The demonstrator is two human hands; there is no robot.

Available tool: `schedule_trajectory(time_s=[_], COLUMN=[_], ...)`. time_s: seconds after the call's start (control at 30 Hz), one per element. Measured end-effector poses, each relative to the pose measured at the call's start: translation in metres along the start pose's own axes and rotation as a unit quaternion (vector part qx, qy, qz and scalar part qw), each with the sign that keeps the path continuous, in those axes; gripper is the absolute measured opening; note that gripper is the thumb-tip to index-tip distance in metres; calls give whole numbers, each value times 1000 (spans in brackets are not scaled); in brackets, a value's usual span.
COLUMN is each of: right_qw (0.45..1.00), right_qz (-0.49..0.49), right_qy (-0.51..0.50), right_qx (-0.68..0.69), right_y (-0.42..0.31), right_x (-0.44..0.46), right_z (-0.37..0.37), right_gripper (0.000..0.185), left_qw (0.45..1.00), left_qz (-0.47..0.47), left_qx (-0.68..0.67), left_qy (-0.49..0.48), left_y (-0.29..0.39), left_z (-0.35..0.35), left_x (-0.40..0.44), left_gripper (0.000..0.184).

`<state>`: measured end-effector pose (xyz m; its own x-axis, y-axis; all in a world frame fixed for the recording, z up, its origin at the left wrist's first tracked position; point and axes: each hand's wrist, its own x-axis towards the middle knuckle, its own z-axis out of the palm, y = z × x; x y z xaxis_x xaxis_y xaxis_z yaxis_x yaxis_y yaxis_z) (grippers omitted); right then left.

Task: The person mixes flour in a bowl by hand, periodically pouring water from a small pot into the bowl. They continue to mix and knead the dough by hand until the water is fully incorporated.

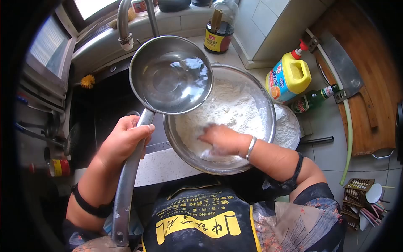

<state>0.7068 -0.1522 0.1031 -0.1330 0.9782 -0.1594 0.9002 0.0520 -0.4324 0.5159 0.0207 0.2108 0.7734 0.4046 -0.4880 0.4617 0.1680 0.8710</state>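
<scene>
My left hand (126, 138) is closed around the long handle of a large metal water ladle (145, 105). Clear water (170, 77) stands in the ladle's round bowl, which is held over the left rim of a big metal basin (273, 126). White flour (237, 111) fills much of that basin. Inside it, my right hand (222, 139) is down in the flour, and its fingertips are blurred and partly covered, so their grip is unclear. A silver bangle (251, 148) circles the right wrist.
A faucet (124, 33) and dark sink (111, 105) lie left of the basin. Behind it stands a soy sauce bottle (218, 35). To the right are a yellow detergent jug (289, 77), a green bottle (315, 99), white powder (286, 126), a cleaver (338, 56) and a wooden board (365, 122).
</scene>
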Motion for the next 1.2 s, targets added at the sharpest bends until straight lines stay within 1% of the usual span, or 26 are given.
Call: schedule_trajectory(time_s=[0.07, 0.17, 0.27, 0.37, 0.4, 0.43, 0.47, 0.5, 0.53, 0.6, 0.63, 0.67, 0.77, 0.83, 0.9, 0.93, 1.03, 1.1, 1.17, 1.2], right_qw=[997, 996, 980, 967, 969, 964, 971, 971, 975, 963, 960, 954, 966, 992, 992, 988, 980, 974, 966, 967], right_qz=[-7, -52, -112, -125, -90, -68, -28, 4, 64, 210, 237, 263, 238, 90, -94, -71, 27, 117, 167, 191], right_qy=[-49, -30, -18, 11, -41, -54, -17, -36, -37, -66, -50, -63, -18, 15, 37, -60, -62, -40, 37, 25], right_qx=[-60, -72, -162, -220, -225, -249, -236, -237, -207, -157, -140, -129, -97, -81, -79, -126, -186, -192, -195, -169], right_y=[-16, -19, -22, -3, 2, 11, 26, 38, 43, 46, 62, 73, 31, 6, -1, -6, 26, 40, 56, 51], right_x=[-5, -1, 16, 35, 40, 45, 48, 46, 41, 29, 21, 14, -2, -5, 0, 6, 19, 6, -15, -25], right_z=[-5, -3, 5, 16, 9, 5, 9, 2, -7, -30, -27, -25, -34, -17, 8, 7, 2, -17, -13, -21], right_gripper=[38, 33, 30, 29, 28, 27, 27, 27, 26, 26, 31, 38, 41, 42, 36, 26, 19, 22, 28, 33], left_qw=[1000, 1000, 998, 997, 996, 997, 997, 997, 997, 998, 998, 998, 998, 999, 999, 999, 999, 1000, 1000, 1000], left_qz=[2, -7, -16, -11, -9, -7, -5, -3, -3, -1, -1, -2, -9, -13, -13, -9, -2, 4, 18, 24], left_qx=[-1, -23, -53, -78, -86, -83, -80, -78, -74, -66, -64, -61, -54, -48, -37, -36, -28, -19, -9, -4], left_qy=[9, 18, 10, -1, -3, 0, 4, 9, 10, 15, 18, 20, 23, 20, 13, 14, 15, 12, 16, 18], left_y=[1, 3, 1, -3, -4, -5, -5, -6, -7, -5, -6, -7, -7, -8, -7, -6, -6, -6, -8, -8], left_z=[1, 0, -2, -4, -4, -5, -6, -7, -7, -6, -6, -6, -5, -4, -2, -1, 2, 1, -1, -2], left_x=[1, -1, -4, -6, -8, -10, -13, -16, -19, -25, -27, -29, -33, -35, -35, -35, -37, -35, -34, -33], left_gripper=[17, 16, 15, 14, 14, 14, 14, 14, 15, 19, 19, 19, 19, 19, 19, 18, 18, 18, 18, 18])
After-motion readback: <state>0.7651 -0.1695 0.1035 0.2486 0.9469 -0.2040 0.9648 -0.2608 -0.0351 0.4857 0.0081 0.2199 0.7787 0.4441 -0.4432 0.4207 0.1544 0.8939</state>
